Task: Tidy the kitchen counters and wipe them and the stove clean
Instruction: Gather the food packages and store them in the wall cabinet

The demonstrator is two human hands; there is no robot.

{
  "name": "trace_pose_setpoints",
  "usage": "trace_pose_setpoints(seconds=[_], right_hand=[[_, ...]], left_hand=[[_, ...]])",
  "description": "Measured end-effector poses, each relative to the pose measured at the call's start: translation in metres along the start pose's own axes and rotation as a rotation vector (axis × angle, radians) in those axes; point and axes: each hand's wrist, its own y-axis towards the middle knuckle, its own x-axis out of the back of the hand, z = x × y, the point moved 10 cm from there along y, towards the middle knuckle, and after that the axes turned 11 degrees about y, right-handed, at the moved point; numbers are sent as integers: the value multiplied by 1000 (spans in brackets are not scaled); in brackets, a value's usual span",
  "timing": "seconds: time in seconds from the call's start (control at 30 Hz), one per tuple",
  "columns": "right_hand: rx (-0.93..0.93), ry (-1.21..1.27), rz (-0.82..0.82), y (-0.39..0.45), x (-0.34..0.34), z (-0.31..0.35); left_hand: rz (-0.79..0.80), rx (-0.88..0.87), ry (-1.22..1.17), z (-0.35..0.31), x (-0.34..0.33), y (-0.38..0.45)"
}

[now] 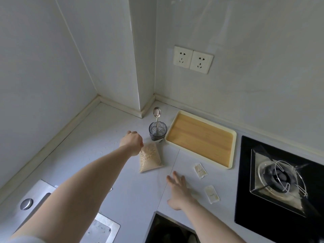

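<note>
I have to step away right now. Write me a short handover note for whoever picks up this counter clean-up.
Left hand: closed, at the top edge of the bag of oats; grip unclear.
Right hand: open, empty, over the counter near two small sachets.
Glass with spoon stands beside the empty wooden tray; stove on the right.
Done: nothing gathered.
Left: collect the items, wipe counter and stove.

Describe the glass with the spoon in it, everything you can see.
The glass is a small tumbler of dark, smoky, see-through material with a patterned wall. It stands upright on the grey counter, near the wall corner, just left of the tray. A metal spoon stands inside it, bowl end up, leaning toward the wall. No liquid is visible. The bag of grains lies just in front of it; whether they touch is unclear. Neither hand touches it.
</note>
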Motion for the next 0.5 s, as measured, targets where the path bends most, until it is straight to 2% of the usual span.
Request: trace_pose_setpoints(seconds=[0.23, 0.4, 0.5], right_hand=[[13, 100, 41, -5, 19, -2], [-63, 328, 27, -25, 33, 3], [4, 382, -73, -43, 48, 20]], left_hand=[[-186, -36, -161, -4, 33, -52], [-109, -125, -139, -5, 39, -98], [-88, -186, -75, -14, 46, -127]])
